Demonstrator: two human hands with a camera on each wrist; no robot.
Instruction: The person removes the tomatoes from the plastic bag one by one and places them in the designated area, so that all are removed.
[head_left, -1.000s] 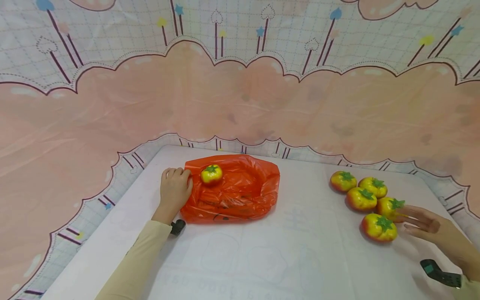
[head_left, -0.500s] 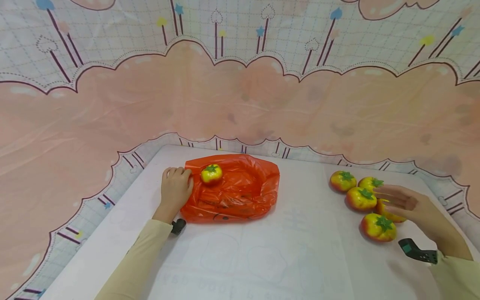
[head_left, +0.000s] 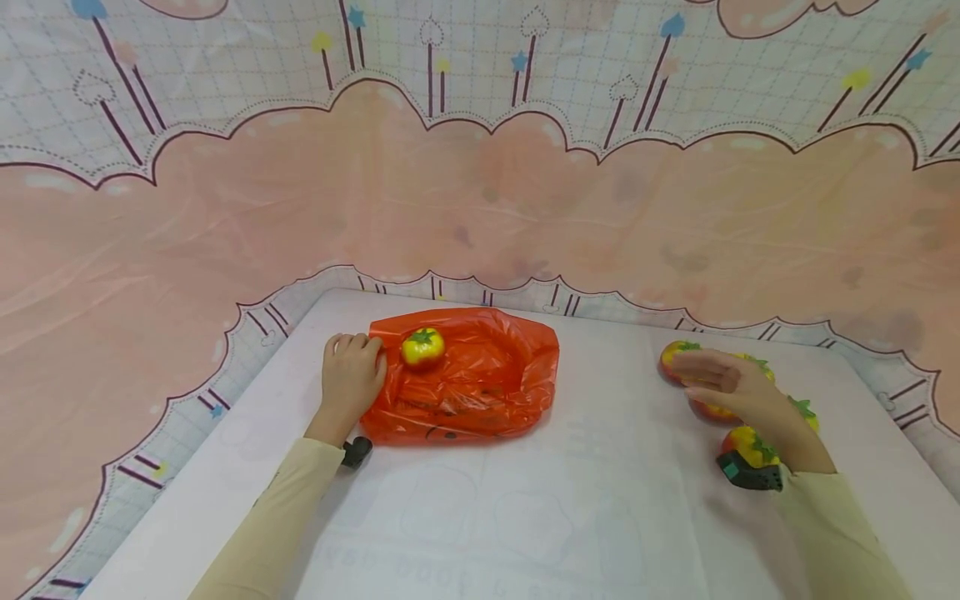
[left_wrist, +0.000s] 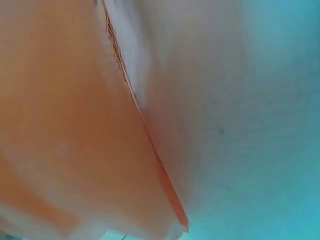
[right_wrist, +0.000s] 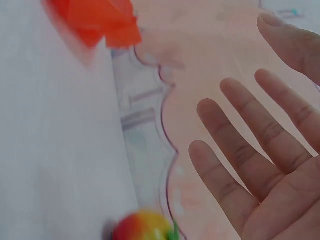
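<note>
At the left end of a red plastic bag (head_left: 465, 421), my left hand (head_left: 351, 375) grips the bag's edge, fingers curled over it. One yellow-red persimmon (head_left: 423, 348) with a green leafy top lies in the bag's left part. My right hand (head_left: 750, 400) is over a group of several similar persimmons (head_left: 678, 360) on the right, partly hiding them in the head view. Its fingers are extended and spread, and the palm (right_wrist: 290, 210) holds nothing in the right wrist view. A persimmon (right_wrist: 145, 227) shows low in that view. The left wrist view is mostly blurred.
Both hands are over a white table (head_left: 585, 517) with faint printing. Behind and beside it hangs a peach-coloured patterned cloth (head_left: 480, 208). Dark wrist bands (head_left: 750, 472) sit at both sleeves.
My right hand has moved left and slightly back across the persimmon group, from its right side to above its left part. The left hand, the bag and the persimmon in it have stayed put.
</note>
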